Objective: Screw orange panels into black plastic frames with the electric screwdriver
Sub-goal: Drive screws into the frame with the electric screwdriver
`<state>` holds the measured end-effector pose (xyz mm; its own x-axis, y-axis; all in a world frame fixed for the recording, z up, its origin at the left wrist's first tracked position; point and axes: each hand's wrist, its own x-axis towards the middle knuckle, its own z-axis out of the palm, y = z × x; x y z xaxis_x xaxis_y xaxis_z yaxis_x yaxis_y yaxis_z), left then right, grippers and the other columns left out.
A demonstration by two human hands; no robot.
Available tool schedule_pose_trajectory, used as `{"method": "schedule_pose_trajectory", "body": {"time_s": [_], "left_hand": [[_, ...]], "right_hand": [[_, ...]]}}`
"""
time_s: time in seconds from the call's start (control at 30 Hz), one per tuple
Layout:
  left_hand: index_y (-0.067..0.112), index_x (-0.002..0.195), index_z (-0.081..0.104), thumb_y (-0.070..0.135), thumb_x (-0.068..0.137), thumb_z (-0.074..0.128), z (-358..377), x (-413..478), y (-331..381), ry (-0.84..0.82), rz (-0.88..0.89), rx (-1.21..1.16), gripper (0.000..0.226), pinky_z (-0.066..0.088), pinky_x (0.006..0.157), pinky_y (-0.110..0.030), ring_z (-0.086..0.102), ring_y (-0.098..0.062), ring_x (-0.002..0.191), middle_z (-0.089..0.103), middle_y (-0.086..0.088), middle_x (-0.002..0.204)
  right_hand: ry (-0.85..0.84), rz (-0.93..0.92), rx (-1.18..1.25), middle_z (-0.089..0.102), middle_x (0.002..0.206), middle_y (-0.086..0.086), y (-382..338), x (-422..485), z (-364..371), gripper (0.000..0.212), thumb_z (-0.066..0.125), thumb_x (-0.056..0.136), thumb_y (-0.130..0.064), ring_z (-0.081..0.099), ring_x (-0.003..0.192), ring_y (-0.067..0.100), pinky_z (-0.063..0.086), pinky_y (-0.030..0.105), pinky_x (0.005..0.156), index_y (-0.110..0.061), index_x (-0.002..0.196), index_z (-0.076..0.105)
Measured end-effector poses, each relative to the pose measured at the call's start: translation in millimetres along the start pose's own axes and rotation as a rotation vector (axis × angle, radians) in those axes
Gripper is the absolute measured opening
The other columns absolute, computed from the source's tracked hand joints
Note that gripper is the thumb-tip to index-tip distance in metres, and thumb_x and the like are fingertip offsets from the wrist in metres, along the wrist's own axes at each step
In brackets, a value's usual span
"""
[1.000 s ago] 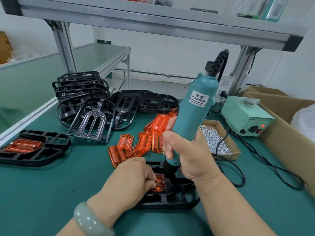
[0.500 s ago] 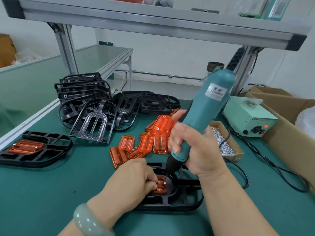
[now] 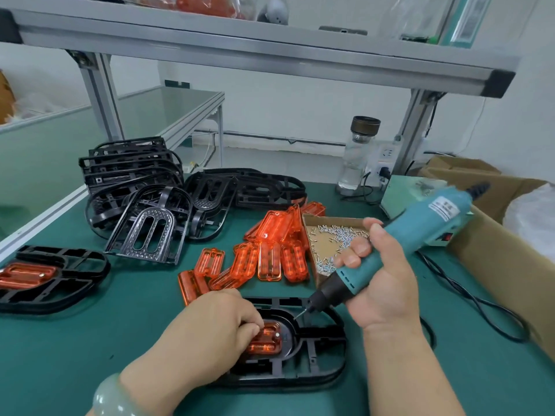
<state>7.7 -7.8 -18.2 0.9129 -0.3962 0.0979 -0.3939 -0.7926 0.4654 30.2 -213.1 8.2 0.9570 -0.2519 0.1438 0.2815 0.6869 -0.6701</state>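
Two hands are working at one black plastic frame (image 3: 318, 364) on the green tabletop (image 3: 90, 355).
Left hand (image 3: 210, 328) is curling its fingers onto the translucent orange plastic panel (image 3: 267, 340) sitting in the frame's rounded recess, holding it there. Right hand (image 3: 381, 280) is gripping the teal electric screwdriver (image 3: 420, 232), which is leaning up to the right, its bit tip hovering just right of the panel. Loose orange panels (image 3: 270, 250) are lying behind.
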Motion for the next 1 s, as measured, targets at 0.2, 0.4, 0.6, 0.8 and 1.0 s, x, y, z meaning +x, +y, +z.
{"method": "schedule_pose_trajectory", "body": {"time_s": [0.2,0.4,0.6,0.8,1.0], "left_hand": [[0.033,0.100,0.070,0.032,0.089,0.056,-9.6,42.5,22.5,0.199,0.030,-0.094,0.018,0.035,0.071,-0.002,0.052,0.008,0.080,0.057,0.027,0.087],[0.026,0.123,0.062,0.027,0.091,0.052,4.1,116.6,56.8,0.098,0.105,-0.026,0.033,0.037,0.100,-0.022,0.053,-0.014,0.116,0.063,0.004,0.124],[0.030,0.117,0.061,0.031,0.095,0.044,24.4,153.4,74.8,-0.252,0.013,0.374,0.028,0.023,0.100,-0.041,0.027,-0.028,0.119,0.051,-0.005,0.119],[0.020,0.082,0.047,0.020,0.088,0.052,30.0,167.1,82.9,-0.180,0.007,0.553,0.008,0.024,0.101,-0.045,0.036,-0.030,0.112,0.054,-0.005,0.109],[0.022,0.091,0.066,0.026,0.088,0.053,27.4,159.0,75.0,0.001,0.070,0.331,0.014,0.037,0.083,-0.035,0.053,-0.025,0.100,0.062,0.000,0.093]], "right_hand": [[0.082,-0.030,0.125,0.043,0.053,-0.009,1.0,4.4,-17.8,0.010,0.055,0.078,-0.023,0.042,0.041,0.006,0.045,0.019,0.051,-0.020,0.087,0.054],[0.097,0.020,0.119,0.042,0.053,-0.007,0.5,9.7,-24.2,0.013,0.055,0.077,-0.023,0.041,0.040,0.007,0.044,0.019,0.048,-0.018,0.089,0.054],[0.083,0.049,0.137,0.042,0.051,-0.007,-0.2,13.2,-24.3,0.011,0.055,0.076,-0.022,0.041,0.039,0.006,0.044,0.019,0.047,-0.018,0.086,0.055],[0.062,0.056,0.139,0.043,0.051,-0.007,0.6,15.4,-22.3,0.012,0.055,0.076,-0.023,0.041,0.039,0.006,0.043,0.019,0.047,-0.018,0.087,0.055],[0.041,0.044,0.151,0.044,0.051,-0.007,2.2,15.5,-22.8,0.011,0.055,0.077,-0.022,0.042,0.039,0.006,0.044,0.019,0.047,-0.017,0.087,0.055]]}}
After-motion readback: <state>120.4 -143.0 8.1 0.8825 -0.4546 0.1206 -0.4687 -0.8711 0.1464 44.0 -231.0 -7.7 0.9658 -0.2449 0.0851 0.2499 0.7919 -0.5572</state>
